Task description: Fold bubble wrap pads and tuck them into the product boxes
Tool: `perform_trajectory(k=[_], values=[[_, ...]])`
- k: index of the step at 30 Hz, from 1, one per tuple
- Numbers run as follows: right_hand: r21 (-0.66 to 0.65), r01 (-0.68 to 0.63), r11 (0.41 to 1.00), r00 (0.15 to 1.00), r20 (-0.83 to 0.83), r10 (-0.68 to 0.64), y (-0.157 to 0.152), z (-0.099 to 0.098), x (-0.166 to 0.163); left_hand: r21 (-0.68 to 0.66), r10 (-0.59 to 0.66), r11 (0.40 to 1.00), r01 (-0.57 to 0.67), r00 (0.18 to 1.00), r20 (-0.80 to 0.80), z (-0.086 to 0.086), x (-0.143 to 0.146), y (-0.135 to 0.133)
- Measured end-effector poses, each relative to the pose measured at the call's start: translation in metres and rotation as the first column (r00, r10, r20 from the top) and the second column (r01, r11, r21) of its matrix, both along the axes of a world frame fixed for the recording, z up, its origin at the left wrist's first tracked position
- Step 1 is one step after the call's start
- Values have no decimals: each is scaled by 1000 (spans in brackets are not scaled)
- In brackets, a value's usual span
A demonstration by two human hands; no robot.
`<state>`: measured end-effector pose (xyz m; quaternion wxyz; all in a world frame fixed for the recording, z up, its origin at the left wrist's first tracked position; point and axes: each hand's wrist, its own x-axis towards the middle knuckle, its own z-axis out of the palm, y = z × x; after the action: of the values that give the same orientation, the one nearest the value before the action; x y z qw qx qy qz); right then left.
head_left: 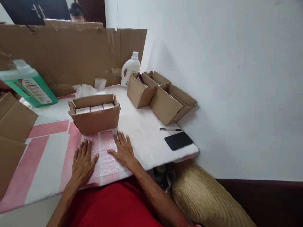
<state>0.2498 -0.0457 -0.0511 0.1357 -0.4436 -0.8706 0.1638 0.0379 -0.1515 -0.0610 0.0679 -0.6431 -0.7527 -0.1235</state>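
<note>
A clear sheet of bubble wrap (104, 160) lies flat on the table in front of me. My left hand (83, 162) rests on its left edge, fingers stretched out and pointing away. On its right side my right hand (123, 149) lies flat, with the thumb spread toward the middle. Neither hand holds anything. Just beyond the sheet stands an open cardboard box (97, 121). Inside it are several small white packs (96, 108) with purple edges, whose lower parts are hidden by the box wall.
At the right stand more open cardboard boxes (165, 105), near a white jug (131, 69). A black phone (178, 141) and a pen (170, 129) lie by the right edge. Leftward are a green liquid bottle (33, 86) and cardboard (14, 126). A cardboard partition (78, 56) closes the back; a person sits beyond.
</note>
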Motion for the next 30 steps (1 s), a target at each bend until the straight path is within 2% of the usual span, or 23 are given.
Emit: perform_trajectory(k=[5,7,9,12,15,18,20,22,24,27,30], values=[[-50,59,997,998,30,-57,1,15,8,-39,27,999,-26,999,24,6,-16,-10],[-31,88,996,996,13,-88,-1,23,-2,-6,15,1000,-15,999,32,11,-13,-2],[24,41,999,999,-31,-41,-2,29,-15,16,-62,998,61,997,43,15,-5,14],[52,-99,994,993,-64,102,3,26,-30,-44,-212,975,216,974,83,17,5,40],[11,-109,994,994,-16,109,17,12,-21,-82,-203,974,212,974,102,14,-6,45],[-19,-50,999,998,46,50,28,4,10,-71,-83,993,90,991,102,12,-35,22],[-25,1,1000,999,41,0,27,6,31,-14,-8,1000,10,993,116,13,-51,-2],[5,-32,999,999,-2,32,17,12,49,63,3,998,-11,992,128,18,-55,-25],[41,-177,983,983,-33,179,2,17,61,91,-80,993,69,990,114,23,-46,-43],[36,-405,914,914,-19,406,-20,19,75,33,-303,953,302,953,28,26,-23,-59],[29,-481,876,877,17,481,-33,12,89,3,-416,909,417,907,-69,22,-10,-70]])
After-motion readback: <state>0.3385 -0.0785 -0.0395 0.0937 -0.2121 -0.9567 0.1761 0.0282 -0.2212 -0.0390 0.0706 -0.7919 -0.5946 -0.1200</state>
